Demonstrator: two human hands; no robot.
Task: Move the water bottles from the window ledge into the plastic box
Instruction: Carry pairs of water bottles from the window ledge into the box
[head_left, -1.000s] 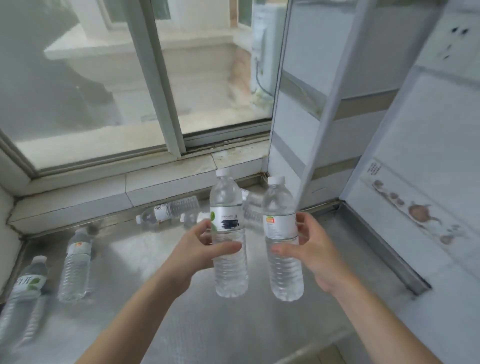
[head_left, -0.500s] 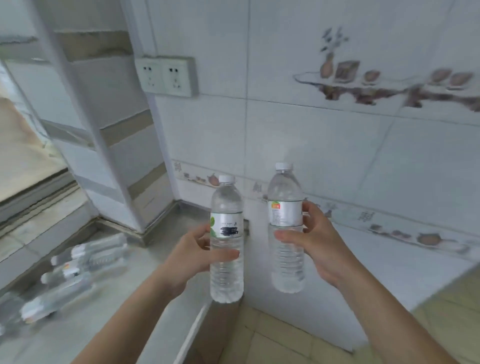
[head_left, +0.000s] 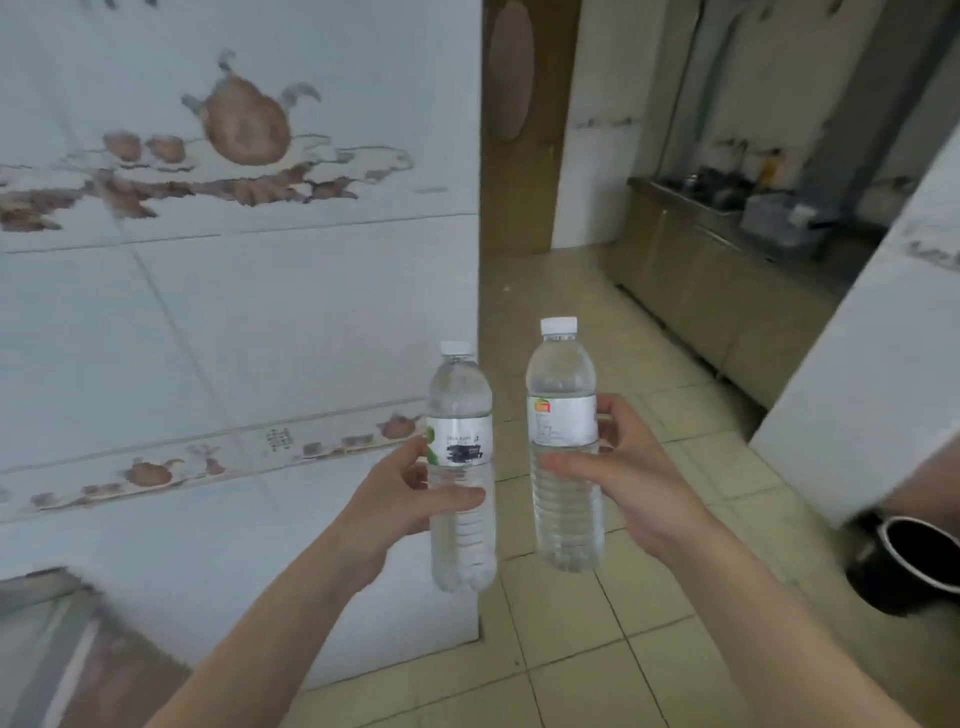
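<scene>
Left hand (head_left: 400, 499) grasps one bottle (head_left: 461, 467) upright, fingers (head_left: 452, 498) wrapped at mid-body. Right hand (head_left: 631, 483) grasps a second bottle (head_left: 563, 447) likewise. Both bottles are held side by side, apart, above the tiled floor (head_left: 597, 649).

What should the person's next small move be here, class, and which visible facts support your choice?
Probably keep walking forward along the tiled floor past the wall corner, looking for the box. The left hand and right hand each hold an upright, capped water bottle, and no plastic box can be identified in view, so nothing can be set down yet.
</scene>
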